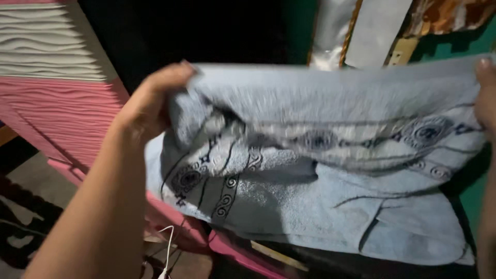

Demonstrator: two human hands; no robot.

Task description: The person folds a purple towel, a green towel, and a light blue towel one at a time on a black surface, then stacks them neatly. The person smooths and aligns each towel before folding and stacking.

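The left hand (150, 106) and right hand (485, 98) each pinch a top corner of the pale blue patterned towel (330, 170) — stretched out in the air, its lower part partly doubled, folding apparently unfinished.

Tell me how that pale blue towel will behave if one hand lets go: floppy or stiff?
Likely floppy: the pale blue towel sags and folds between the left hand and right hand. Its looped pile probably grips rather than slips. It seems light, held by pinched edges alone.
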